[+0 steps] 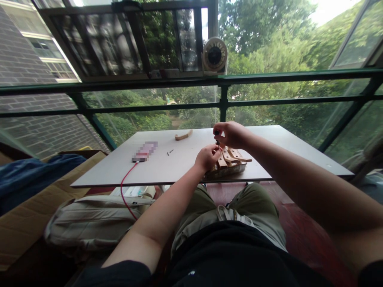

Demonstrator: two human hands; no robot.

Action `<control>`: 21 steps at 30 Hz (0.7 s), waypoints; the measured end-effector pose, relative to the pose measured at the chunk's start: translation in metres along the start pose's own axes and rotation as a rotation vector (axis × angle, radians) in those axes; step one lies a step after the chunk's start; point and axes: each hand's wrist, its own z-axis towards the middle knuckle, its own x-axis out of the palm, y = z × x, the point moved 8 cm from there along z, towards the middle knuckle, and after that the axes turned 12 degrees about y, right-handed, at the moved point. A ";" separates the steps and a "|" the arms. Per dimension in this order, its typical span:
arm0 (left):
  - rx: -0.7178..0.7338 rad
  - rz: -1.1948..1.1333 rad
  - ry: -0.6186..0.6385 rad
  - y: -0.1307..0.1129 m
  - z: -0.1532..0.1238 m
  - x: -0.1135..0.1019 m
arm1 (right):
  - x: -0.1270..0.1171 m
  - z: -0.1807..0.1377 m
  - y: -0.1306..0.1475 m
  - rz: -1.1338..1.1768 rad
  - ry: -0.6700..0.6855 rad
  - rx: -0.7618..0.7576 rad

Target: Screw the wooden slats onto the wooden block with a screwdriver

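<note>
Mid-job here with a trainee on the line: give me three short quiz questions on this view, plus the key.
1. True or false: in the picture, the left hand sits higher than the right hand.

2. What is the right hand gripping? A) red cable B) dark-handled tool C) bag

3. Fill the gap: seen from the person's seat, the loose curved wooden piece lies ____ (nearer/farther) than the small loose screws.

Key: 1. False, it sits lower. 2. B. 3. Farther.

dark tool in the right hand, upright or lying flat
Roughly upright: the dark tool points down from the right hand toward the left hand.
</note>
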 end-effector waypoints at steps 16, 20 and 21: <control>-0.005 -0.061 -0.017 0.003 -0.001 -0.002 | 0.011 0.003 -0.003 -0.187 0.013 0.158; -0.006 -0.072 -0.017 0.005 -0.001 -0.003 | 0.009 0.004 -0.009 -0.208 0.001 0.199; -0.010 -0.076 -0.021 0.006 -0.001 -0.003 | 0.009 0.004 -0.011 -0.207 -0.001 0.205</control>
